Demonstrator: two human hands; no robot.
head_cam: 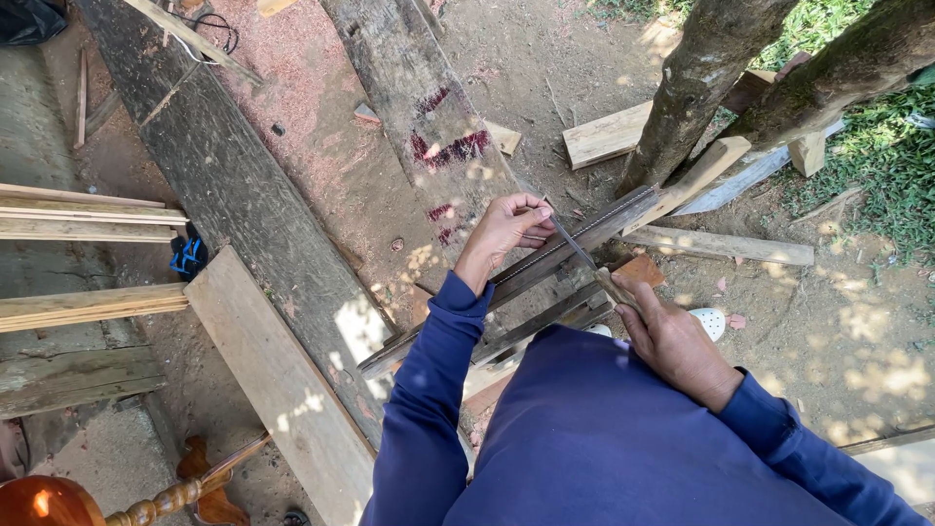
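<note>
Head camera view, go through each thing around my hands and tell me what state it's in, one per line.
Left hand: pinching the tip of the file.
Right hand: closed on the file's wooden handle.
File: held at both ends, lying across the saw blade.
Saw blade: clamped on edge between wooden strips, slanting.
Pale plank: lying flat on the ground.
Tree trunk: upright, leaning slightly.

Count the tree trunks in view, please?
2: one rough grey-brown tree trunk rising just beyond the hands, and a mossy leaning trunk to its right. More may stand outside the picture.
</note>
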